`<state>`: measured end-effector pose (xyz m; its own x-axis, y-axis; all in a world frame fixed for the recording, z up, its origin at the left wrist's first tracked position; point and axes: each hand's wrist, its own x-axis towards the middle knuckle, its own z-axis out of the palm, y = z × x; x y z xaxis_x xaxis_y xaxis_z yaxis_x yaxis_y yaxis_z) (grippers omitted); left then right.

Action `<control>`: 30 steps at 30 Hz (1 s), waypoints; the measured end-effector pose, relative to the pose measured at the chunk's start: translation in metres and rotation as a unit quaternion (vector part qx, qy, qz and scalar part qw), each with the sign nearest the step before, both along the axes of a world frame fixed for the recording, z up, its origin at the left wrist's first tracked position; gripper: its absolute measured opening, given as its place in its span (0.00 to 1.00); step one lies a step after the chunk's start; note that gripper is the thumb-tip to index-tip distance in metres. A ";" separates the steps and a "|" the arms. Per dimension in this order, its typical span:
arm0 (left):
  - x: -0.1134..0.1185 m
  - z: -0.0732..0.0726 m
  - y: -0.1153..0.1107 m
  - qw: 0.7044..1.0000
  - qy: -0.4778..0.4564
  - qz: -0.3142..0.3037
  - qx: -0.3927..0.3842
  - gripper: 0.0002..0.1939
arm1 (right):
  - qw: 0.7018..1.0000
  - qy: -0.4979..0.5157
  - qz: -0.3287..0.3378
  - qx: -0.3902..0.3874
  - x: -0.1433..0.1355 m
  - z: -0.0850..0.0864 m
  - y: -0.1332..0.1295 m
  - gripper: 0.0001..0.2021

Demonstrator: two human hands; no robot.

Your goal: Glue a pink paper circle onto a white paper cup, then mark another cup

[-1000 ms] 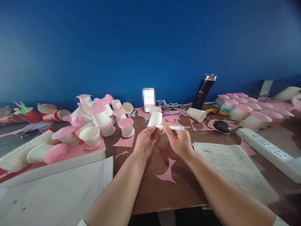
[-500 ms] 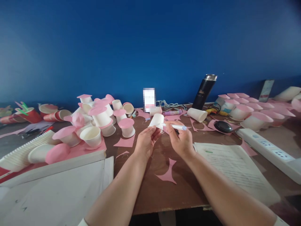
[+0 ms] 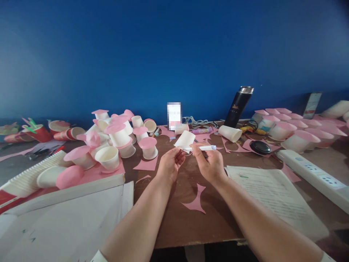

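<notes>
Near the middle of the brown table, my left hand pinches the near edge of a white piece that looks like paper or a cup wall. Its fingers are curled, and the thumb lies at the edge. My right hand grips a white marker, which lies nearly level with its left end close to the white piece and my left fingertips. The exact contact of the tip is too small to tell. A pink paper scrap lies on the table between my forearms.
White cups with pink paper discs crowd the left; more stand at the right. Behind are a lying cup, a black bottle and a phone. A power strip and printed sheet lie right, a white board left.
The white piece has turned and now looks flatter, tilted to the right. The marker has shifted slightly down in my right hand's grip. The whole view has moved a little.
</notes>
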<state>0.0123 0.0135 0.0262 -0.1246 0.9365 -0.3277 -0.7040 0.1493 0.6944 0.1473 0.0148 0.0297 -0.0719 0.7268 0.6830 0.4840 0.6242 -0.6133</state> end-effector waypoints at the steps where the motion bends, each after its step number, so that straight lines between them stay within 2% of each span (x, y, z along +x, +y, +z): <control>1: 0.000 0.000 0.000 1.000 -0.012 -0.001 -0.006 0.03 | 1.000 0.009 -0.011 0.005 0.000 0.000 0.000 0.12; 4: 0.000 0.001 0.000 0.999 -0.044 -0.002 -0.019 0.02 | 0.998 0.040 -0.046 0.013 0.001 0.002 0.000 0.12; 8: 0.000 0.003 -0.001 0.998 -0.063 -0.003 -0.026 0.02 | 0.997 0.051 -0.061 0.009 0.001 0.004 -0.003 0.13; 19: -0.001 0.004 -0.002 0.999 -0.046 0.001 -0.012 0.05 | 0.999 0.004 -0.023 0.049 -0.002 -0.001 -0.001 0.09; 22: -0.001 0.003 -0.001 0.999 -0.042 -0.001 -0.013 0.04 | 0.999 -0.004 0.000 0.034 -0.003 0.001 -0.001 0.10; 27: -0.001 0.002 -0.001 0.999 -0.039 0.000 -0.009 0.04 | 0.998 0.000 -0.043 0.040 -0.001 0.001 -0.001 0.11; 30: -0.001 0.001 0.000 0.999 -0.038 0.004 -0.013 0.04 | 0.999 -0.014 -0.035 0.012 0.000 0.000 -0.001 0.11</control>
